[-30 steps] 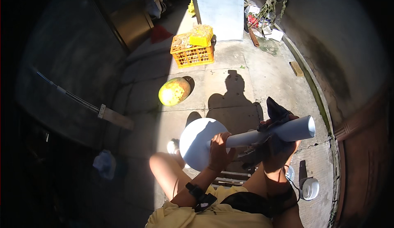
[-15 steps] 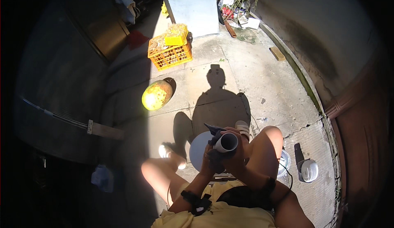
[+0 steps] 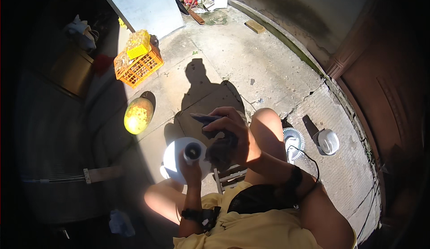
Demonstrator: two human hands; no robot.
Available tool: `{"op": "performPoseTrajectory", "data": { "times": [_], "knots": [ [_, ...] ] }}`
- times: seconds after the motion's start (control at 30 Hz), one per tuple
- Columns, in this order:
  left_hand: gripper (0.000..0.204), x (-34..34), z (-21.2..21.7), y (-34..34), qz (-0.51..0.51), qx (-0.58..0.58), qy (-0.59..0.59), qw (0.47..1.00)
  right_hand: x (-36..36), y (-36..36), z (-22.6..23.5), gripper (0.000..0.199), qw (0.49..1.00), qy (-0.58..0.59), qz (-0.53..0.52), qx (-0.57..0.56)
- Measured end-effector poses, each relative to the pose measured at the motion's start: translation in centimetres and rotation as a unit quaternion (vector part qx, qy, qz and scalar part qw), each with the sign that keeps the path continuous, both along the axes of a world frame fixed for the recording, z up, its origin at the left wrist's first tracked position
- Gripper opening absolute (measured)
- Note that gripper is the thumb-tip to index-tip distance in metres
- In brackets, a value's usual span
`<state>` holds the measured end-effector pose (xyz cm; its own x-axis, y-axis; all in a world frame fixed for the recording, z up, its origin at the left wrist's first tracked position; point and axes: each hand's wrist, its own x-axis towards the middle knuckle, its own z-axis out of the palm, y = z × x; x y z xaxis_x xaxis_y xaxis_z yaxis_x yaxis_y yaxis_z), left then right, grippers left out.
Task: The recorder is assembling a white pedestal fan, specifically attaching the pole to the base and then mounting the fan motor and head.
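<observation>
Two hands busy, left hand [image 3: 191, 170] grip closed round white tube [image 3: 193, 151], right hand [image 3: 233, 135] clutching dark cloth [image 3: 220, 149] beside it.

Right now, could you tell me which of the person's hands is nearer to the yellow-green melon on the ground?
Left. The left hand grips the white tube, closer to the melon; the right hand, holding a dark cloth, is farther right.

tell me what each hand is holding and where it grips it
Left hand grips the white tube of a round-based stand just below its open end. Right hand holds a dark cloth, bunched against the tube.
</observation>
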<state>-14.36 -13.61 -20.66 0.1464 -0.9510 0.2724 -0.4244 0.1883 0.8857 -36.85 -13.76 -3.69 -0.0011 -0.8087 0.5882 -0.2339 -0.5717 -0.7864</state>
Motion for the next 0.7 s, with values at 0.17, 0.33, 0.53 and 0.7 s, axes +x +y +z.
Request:
{"op": "performPoseTrajectory", "data": {
  "times": [0.17, 0.33, 0.53, 0.7],
  "knots": [
    [0.032, -0.8, 0.8, 0.3, -0.085, 0.059, 0.128, 0.986, 2.0, 2.2, -0.3, 0.062, 0.995, 0.065, 0.031, 0.069],
    [0.027, 0.0, -1.0, -0.3, -0.128, 0.092, 0.150, 0.976, 1.8, 1.9, -1.0, 0.059, 0.991, 0.130, 0.034, 0.004],
    [0.027, 1.7, -3.0, -0.6, -0.072, 0.047, 0.027, 0.996, 1.9, 1.6, -1.7, 0.053, 0.981, 0.175, 0.068, 0.054],
    [0.047, 0.3, 0.6, -0.7, -0.093, -0.014, -0.169, 0.981, 0.8, -0.8, -3.5, 0.038, 0.989, 0.116, 0.049, 0.082]
  ]
}}
